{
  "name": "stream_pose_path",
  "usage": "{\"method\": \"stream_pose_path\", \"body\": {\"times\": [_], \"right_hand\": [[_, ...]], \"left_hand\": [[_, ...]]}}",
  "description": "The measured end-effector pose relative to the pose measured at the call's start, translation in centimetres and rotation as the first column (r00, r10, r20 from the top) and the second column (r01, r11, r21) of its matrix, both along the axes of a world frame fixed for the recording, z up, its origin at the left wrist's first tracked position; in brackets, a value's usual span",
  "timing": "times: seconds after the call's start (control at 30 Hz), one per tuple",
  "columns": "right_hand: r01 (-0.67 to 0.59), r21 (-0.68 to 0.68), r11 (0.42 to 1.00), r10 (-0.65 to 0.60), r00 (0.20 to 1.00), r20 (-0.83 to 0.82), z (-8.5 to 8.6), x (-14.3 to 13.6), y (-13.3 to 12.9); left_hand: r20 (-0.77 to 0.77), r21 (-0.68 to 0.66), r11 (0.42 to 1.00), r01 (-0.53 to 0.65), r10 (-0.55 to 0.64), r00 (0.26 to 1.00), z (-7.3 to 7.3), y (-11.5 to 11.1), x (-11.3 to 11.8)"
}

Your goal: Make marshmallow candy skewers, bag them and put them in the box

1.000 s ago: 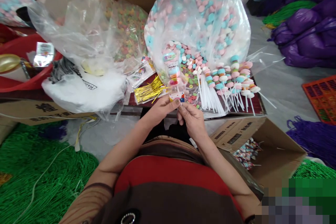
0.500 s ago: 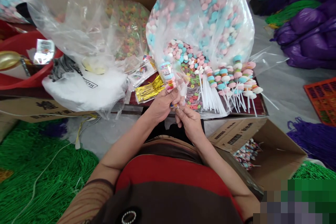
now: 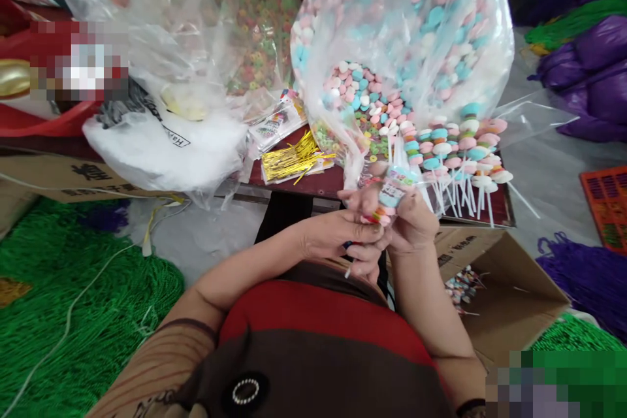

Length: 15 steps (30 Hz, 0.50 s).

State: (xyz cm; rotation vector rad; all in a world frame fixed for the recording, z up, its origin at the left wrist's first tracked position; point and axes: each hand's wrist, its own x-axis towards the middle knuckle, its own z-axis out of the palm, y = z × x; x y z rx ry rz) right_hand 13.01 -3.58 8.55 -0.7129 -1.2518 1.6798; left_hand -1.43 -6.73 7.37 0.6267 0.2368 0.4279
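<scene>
Although the fingers overlap in the head view, the left hand (image 3: 333, 236) and the right hand (image 3: 416, 219) are both found grasping one wrapped candy skewer (image 3: 392, 194), right of the frame's centre, near the front edge of the worktop (image 3: 318, 185). The left fingers pinch its lower part; the right thumb lies along its side (the hold of the other right fingers is partly hidden). A white stick end (image 3: 347, 272) protrudes below.

The step in hand is judged to be gathering the wrapper about the stick. The next move would call for a firm grip at that neck and light pressure on the candies.

Count: one skewer in the hands; one large bag of pink, blue and white candies (image 3: 401, 13), upper right of centre; one bag of candy rings (image 3: 264, 29), upper centre; one bundle of gold ties (image 3: 294, 162), centre; one cardboard carton (image 3: 526, 290), lower right. Unwrapped skewers (image 3: 467, 144), right of centre, number roughly ten, overlapping; an exact figure cannot be established. The skewers in the carton (image 3: 463, 284) cannot be counted.
</scene>
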Motion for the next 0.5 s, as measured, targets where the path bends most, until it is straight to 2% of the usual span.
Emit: {"method": "stream_pose_path", "body": {"times": [0.03,0.07,0.1,0.17,0.2,0.23,0.27,0.3,0.33,0.37,0.4,0.43,0.5], "right_hand": [[0.090,0.010,0.996,-0.090,0.996,0.005,-0.1,-0.5,-0.2],[0.209,0.029,0.977,-0.210,0.978,0.013,-0.3,-0.8,-0.4],[0.328,0.050,0.943,-0.329,0.944,0.023,-0.4,-1.1,-0.5],[0.503,0.091,0.860,-0.508,0.860,0.043,-0.8,-1.3,-0.7],[0.541,0.101,0.835,-0.547,0.835,0.051,-0.9,-1.2,-0.7],[0.539,0.095,0.837,-0.545,0.837,0.054,-1.0,-1.0,-0.7],[0.495,0.071,0.866,-0.499,0.865,0.049,-1.0,-0.6,-0.7],[0.416,0.041,0.908,-0.418,0.908,0.039,-0.9,-0.1,-0.6],[0.318,0.016,0.948,-0.318,0.948,0.023,-0.8,0.3,-0.5],[0.228,-0.001,0.974,-0.228,0.974,0.010,-0.7,0.8,-0.3],[0.172,-0.004,0.985,-0.172,0.985,0.003,-0.6,1.0,-0.2],[0.164,0.006,0.986,-0.164,0.986,0.007,-0.6,1.1,-0.1],[0.270,0.046,0.962,-0.271,0.962,0.025,-1.0,0.6,0.2]], "left_hand": [[-0.075,0.061,0.996,-0.069,0.073,0.995,-0.1,0.2,-0.1],[-0.186,0.156,0.974,-0.167,0.195,0.963,-0.2,0.5,-0.2],[-0.307,0.282,0.922,-0.266,0.350,0.885,-0.3,0.9,-0.4],[-0.453,0.542,0.755,-0.368,0.632,0.629,-0.6,1.4,-0.7],[-0.471,0.614,0.697,-0.370,0.700,0.537,-0.8,1.5,-0.8],[-0.468,0.626,0.683,-0.376,0.715,0.520,-0.9,1.5,-0.8],[-0.449,0.583,0.716,-0.383,0.677,0.583,-1.1,1.4,-0.8],[-0.409,0.498,0.784,-0.371,0.589,0.697,-1.2,1.2,-0.7],[-0.345,0.395,0.858,-0.328,0.469,0.813,-1.2,1.0,-0.7],[-0.267,0.300,0.914,-0.272,0.354,0.896,-1.2,0.8,-0.6],[-0.201,0.233,0.945,-0.231,0.280,0.939,-1.2,0.6,-0.6],[-0.168,0.207,0.952,-0.226,0.262,0.950,-1.2,0.5,-0.6],[-0.224,0.291,0.905,-0.310,0.379,0.898,-1.1,0.5,-0.8]]}}
